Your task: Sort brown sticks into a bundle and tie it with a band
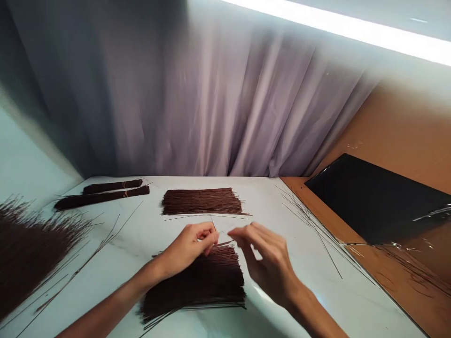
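My left hand (pixel 197 241) is closed, thumb against curled fingers, above the far edge of a dark brown pile of thin sticks (pixel 197 286). A thin dark strand (pixel 213 223) juts up from its fingers. Just to the right, my right hand (pixel 266 256) has its thumb and forefinger tips pinched together, pointing at the left hand with a small gap between. Whatever lies in that pinch is too small to make out. Behind both hands lies a second, neatly aligned layer of brown sticks (pixel 202 201).
Two banded bundles (pixel 116 191) lie at the back left of the white table (pixel 268 202). A big bristly heap of sticks (pixel 31 258) fills the left side. Loose sticks (pixel 317 230) scatter along the right edge, beside a black panel (pixel 373 197). A grey curtain (pixel 211 103) hangs behind.
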Action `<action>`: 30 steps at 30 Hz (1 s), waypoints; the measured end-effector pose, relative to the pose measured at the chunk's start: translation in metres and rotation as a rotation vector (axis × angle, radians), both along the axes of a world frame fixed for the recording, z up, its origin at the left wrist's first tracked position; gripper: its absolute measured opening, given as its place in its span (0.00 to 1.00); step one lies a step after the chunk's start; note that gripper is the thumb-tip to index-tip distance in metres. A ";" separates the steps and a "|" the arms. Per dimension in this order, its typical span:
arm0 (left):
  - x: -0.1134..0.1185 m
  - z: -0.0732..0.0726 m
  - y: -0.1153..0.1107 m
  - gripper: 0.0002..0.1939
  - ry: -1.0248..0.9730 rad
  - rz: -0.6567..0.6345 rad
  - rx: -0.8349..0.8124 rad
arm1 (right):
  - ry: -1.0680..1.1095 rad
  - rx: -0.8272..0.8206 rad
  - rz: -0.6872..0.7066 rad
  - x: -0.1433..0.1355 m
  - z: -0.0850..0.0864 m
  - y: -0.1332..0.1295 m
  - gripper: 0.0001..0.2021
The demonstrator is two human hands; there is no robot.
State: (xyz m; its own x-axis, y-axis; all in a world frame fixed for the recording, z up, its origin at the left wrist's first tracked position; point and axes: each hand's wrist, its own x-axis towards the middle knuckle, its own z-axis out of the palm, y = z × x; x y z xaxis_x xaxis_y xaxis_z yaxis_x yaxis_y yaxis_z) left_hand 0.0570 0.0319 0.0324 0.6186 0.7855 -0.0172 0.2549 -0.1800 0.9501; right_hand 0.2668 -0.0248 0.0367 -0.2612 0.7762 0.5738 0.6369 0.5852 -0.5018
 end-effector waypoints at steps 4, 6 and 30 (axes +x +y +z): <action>-0.006 0.005 0.011 0.15 -0.132 0.079 -0.090 | 0.101 -0.571 0.203 0.009 -0.014 -0.003 0.15; -0.008 0.010 0.007 0.15 -0.143 0.011 -0.163 | 0.129 -0.703 0.215 0.027 -0.015 0.008 0.18; -0.017 -0.007 0.018 0.16 0.080 -0.055 -0.026 | 0.080 -0.315 -0.144 0.073 -0.017 0.024 0.15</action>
